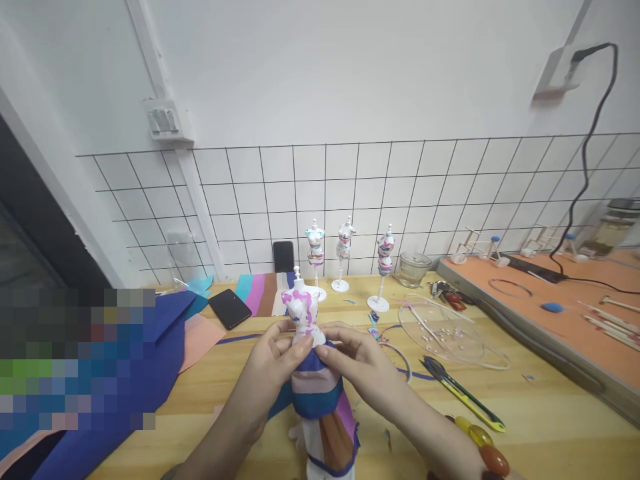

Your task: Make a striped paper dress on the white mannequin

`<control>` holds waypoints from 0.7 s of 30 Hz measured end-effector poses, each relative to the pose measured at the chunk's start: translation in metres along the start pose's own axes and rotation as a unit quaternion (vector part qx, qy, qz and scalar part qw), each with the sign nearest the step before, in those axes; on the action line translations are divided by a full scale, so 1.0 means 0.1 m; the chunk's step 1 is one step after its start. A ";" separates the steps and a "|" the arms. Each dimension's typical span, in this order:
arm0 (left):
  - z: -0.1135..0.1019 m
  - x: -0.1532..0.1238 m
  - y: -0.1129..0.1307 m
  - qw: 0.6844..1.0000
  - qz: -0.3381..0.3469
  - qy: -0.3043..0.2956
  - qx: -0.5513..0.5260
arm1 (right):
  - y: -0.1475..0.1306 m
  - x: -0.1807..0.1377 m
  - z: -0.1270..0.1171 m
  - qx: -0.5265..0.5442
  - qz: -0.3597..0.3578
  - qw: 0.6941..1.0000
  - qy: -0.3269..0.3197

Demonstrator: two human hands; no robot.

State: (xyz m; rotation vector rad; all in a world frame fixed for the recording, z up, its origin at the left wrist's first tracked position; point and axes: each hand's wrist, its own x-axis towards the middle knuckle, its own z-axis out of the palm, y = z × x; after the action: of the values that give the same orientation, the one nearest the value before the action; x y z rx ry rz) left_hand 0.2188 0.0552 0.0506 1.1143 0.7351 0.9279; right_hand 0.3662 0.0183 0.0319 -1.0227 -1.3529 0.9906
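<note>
A small white dress-form mannequin with pink marks on its torso stands at the near middle of the table. Round its lower part hangs a skirt in tiers of blue, pale, teal, brown and purple. My left hand is closed on the left of the waist, its thumb pressing on the front. On the other side, my right hand pinches the skirt's top edge between thumb and fingers. Some fingertips are hidden behind the mannequin.
Several small mannequins stand at the back. Scissors, a ring and a clear dish with beads lie right. Two phones and coloured sheets are left. An orange-topped board borders the right.
</note>
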 end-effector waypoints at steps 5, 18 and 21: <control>-0.04 0.00 0.06 0.998 0.025 0.040 0.036 | -0.07 0.03 -0.04 0.092 0.053 0.994 -0.020; -0.14 0.06 0.07 0.994 0.040 0.013 0.102 | -0.05 0.04 -0.08 0.115 0.041 0.992 -0.040; -0.14 0.06 0.06 0.995 0.030 0.010 0.099 | -0.05 0.03 -0.10 0.107 0.044 0.992 -0.040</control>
State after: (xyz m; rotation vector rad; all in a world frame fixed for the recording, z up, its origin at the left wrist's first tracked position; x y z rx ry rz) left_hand 0.2080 0.0671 0.0525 1.3090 0.8263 0.9327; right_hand 0.3760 0.0200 0.0376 -0.8939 -1.2446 1.2264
